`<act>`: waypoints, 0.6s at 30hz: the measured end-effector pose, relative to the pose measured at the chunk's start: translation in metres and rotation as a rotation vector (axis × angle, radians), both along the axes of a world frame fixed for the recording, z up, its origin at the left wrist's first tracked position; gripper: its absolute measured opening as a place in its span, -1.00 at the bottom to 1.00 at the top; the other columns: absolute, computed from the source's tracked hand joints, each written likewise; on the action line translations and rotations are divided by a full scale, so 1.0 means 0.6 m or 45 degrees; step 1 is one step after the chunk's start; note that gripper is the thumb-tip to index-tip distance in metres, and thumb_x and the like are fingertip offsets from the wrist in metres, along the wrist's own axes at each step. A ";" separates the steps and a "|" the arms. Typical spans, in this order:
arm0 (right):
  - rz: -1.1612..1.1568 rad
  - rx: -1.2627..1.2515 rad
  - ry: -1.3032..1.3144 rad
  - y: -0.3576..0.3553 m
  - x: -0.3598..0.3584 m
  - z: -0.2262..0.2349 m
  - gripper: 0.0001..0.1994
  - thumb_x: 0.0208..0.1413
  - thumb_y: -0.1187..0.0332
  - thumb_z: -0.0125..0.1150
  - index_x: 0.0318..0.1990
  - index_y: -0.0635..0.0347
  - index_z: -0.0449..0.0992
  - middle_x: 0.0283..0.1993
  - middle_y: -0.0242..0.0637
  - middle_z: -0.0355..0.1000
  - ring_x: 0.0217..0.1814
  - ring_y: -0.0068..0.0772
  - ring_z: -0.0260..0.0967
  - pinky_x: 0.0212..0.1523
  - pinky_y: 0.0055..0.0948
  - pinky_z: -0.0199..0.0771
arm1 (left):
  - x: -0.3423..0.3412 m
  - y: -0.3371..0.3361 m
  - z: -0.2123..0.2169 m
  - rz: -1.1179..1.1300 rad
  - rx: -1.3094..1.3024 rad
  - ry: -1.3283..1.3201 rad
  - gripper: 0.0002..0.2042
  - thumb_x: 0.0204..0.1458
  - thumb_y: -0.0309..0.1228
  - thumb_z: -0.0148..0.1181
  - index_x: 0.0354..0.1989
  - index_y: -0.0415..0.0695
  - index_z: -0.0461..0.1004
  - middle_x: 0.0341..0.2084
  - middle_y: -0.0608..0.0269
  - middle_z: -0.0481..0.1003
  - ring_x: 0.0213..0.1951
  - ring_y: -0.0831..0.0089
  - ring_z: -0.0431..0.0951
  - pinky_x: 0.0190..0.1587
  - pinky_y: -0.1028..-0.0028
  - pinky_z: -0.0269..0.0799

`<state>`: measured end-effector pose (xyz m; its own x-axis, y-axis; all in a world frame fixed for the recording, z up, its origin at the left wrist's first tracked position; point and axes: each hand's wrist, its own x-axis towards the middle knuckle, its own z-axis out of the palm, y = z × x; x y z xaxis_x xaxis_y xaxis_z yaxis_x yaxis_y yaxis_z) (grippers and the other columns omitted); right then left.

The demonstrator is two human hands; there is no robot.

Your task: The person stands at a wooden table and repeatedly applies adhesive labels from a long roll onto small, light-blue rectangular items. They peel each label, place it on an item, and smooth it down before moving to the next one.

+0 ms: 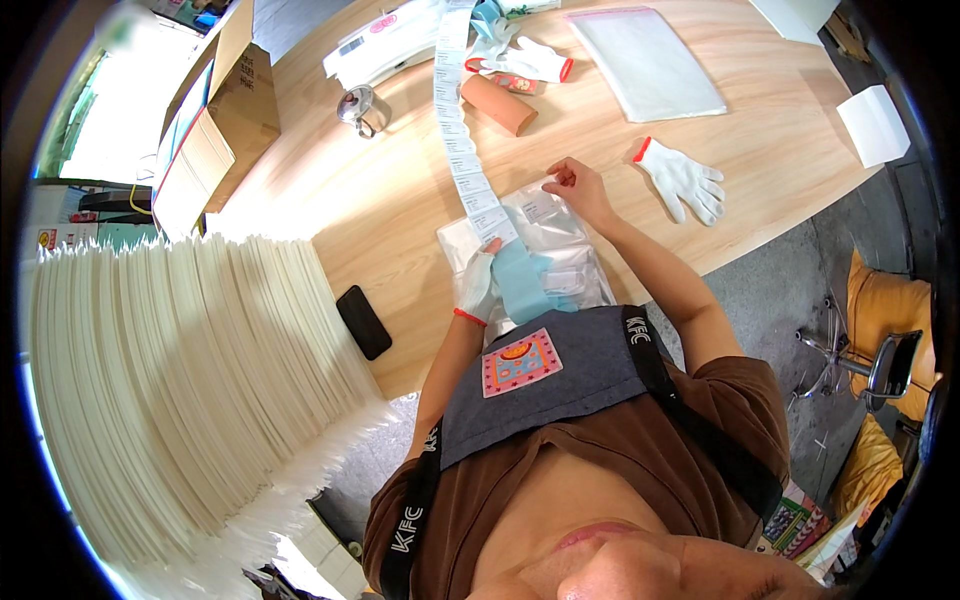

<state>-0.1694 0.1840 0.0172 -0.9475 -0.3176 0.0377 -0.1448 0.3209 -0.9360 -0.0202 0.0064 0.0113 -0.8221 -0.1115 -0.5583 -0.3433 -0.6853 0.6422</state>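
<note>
My left hand, in a white glove with a red cuff, holds the near end of a long strip of white labels and its light blue backing. The strip runs away across the wooden table. My bare right hand presses a white label onto a clear plastic bag that lies on a small pile of such bags at the table's near edge.
A black phone lies left of the bags. A loose white glove rests to the right, another glove and a tan roll further off. A flat clear bag, cardboard boxes and a tall stack of white sheets are also there.
</note>
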 end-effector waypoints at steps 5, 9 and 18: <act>-0.019 0.188 0.147 0.004 0.001 0.014 -0.83 -0.21 0.34 0.32 -0.45 0.22 0.54 -0.55 -0.25 0.42 -0.52 -0.39 0.38 -0.47 -0.48 0.36 | 0.001 0.001 0.002 -0.001 0.030 -0.014 -0.70 0.06 -0.40 0.00 -0.03 -0.23 0.32 -0.24 0.18 0.45 -0.25 0.36 0.48 -0.18 0.40 0.45; 0.010 0.282 0.821 0.010 -0.004 0.007 -0.85 -0.24 0.34 0.33 -0.49 0.19 0.56 -0.58 -0.26 0.41 -0.56 -0.33 0.35 -0.48 -0.42 0.35 | 0.002 -0.001 0.002 -0.018 0.057 0.011 -0.69 0.06 -0.41 0.00 -0.03 -0.24 0.31 -0.22 0.17 0.44 -0.23 0.35 0.48 -0.17 0.41 0.44; 0.031 0.240 0.563 0.018 -0.001 0.034 -0.85 -0.22 0.34 0.32 -0.49 0.18 0.54 -0.54 -0.27 0.39 -0.47 -0.38 0.33 -0.40 -0.42 0.35 | 0.003 0.003 0.013 0.020 0.064 0.007 -0.69 0.05 -0.42 0.01 -0.02 -0.25 0.30 -0.24 0.15 0.45 -0.24 0.33 0.49 -0.18 0.38 0.45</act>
